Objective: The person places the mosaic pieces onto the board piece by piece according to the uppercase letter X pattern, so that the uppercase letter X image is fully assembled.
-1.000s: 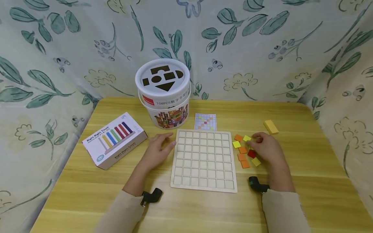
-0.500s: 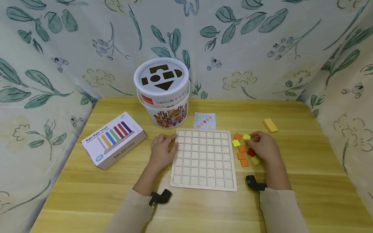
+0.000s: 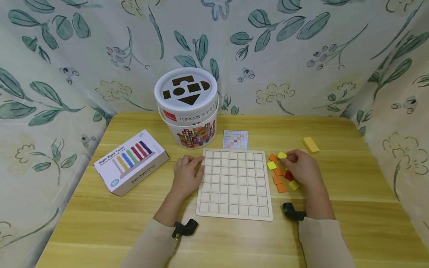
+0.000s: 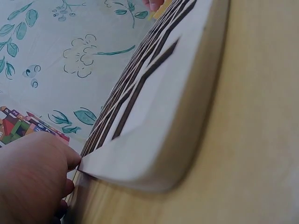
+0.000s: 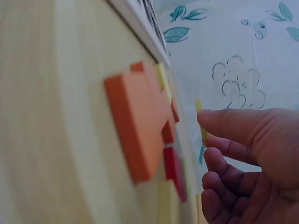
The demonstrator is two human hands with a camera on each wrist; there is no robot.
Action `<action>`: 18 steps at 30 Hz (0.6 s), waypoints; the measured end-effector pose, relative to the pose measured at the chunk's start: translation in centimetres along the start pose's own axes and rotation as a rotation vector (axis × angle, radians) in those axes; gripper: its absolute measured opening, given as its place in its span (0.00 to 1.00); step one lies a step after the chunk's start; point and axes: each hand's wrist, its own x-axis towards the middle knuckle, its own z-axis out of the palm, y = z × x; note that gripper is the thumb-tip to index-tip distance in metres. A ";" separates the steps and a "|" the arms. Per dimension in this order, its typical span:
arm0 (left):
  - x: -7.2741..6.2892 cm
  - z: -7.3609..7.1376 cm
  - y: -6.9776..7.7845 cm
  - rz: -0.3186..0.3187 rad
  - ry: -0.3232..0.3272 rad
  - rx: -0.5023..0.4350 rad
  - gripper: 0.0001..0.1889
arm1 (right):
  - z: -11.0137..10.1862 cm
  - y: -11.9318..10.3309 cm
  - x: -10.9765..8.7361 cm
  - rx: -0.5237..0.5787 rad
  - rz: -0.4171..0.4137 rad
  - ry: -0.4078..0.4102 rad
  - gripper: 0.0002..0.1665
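A pale wooden grid board (image 3: 234, 218) lies flat in the middle of the table. My left hand (image 3: 187, 175) holds its upper left edge with thumb and forefinger, the other fingers bent. In the left wrist view the hand (image 4: 35, 175) touches the corner of the board (image 4: 140, 158). To the right of the board, my right hand (image 3: 304, 169) pinches a yellow square tile (image 5: 202, 119) between thumb and forefinger, just above the table. Beside that hand lie orange tiles (image 3: 278, 171), a red tile (image 3: 288, 175) and yellow tiles (image 3: 271, 165).
Behind the board lies a small pattern card (image 3: 235, 140). A white lidded bucket (image 3: 192, 115) stands at the back left, with a bead toy box (image 3: 132, 162) left of it. A yellow block (image 3: 311, 145) rests at the back right. Patterned cloth (image 3: 288, 56) hangs behind the table.
The left hand has moved right onto the board's edge, and its fingers have bent. The right hand has shifted slightly back and left, with the yellow tile at its fingertips.
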 end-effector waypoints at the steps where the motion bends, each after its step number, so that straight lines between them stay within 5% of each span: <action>1: 0.0 0.0 0.0 -0.002 0.000 0.001 0.19 | 0.0 -0.3 -0.1 0.005 -0.010 -0.004 0.29; 9: 0.0 0.1 0.0 -0.012 0.007 -0.001 0.18 | 0.2 -3.7 -1.4 -0.061 -0.160 -0.025 0.27; 18: 0.0 0.3 -0.1 -0.013 0.032 0.005 0.18 | 1.7 -7.4 -2.2 -0.068 -0.203 -0.102 0.24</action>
